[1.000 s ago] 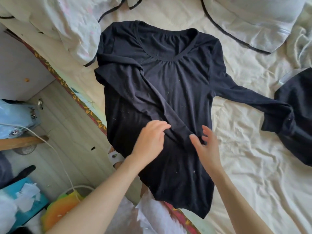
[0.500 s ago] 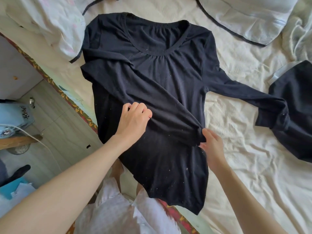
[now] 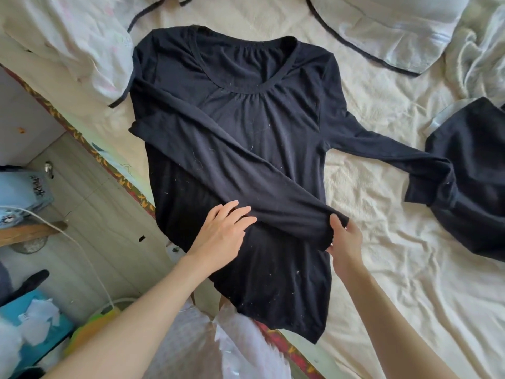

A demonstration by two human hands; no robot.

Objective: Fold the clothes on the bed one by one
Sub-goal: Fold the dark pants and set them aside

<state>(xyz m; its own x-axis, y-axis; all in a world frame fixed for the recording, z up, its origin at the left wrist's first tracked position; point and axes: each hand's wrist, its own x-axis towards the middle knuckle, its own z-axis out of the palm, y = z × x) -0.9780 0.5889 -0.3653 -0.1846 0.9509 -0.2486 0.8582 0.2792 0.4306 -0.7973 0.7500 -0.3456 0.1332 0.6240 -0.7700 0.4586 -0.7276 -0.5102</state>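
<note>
black top point(image 3: 246, 138) lay flat on bed point(image 3: 382, 242) | 1 sleeve point(image 3: 232, 170) folded diagonally across body, cuff at right hand point(image 3: 345, 243), grip pinching cuff | left hand point(image 3: 221, 231) spread, pressing sleeve | other sleeve point(image 3: 382, 147) ran out right, right hand nearer

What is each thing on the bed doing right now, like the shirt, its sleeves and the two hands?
Black long-sleeved shirt: spread flat, front up, hem hanging past the bed edge.
Folded sleeve: laid diagonally across the chest.
Other sleeve: stretched out sideways, unfolded.
Left hand: fingers straight, resting on the shirt.
Right hand: pinches the folded sleeve's cuff.
Second dark garment: crumpled, unfolded.
Cream bedsheet: wrinkled.
</note>
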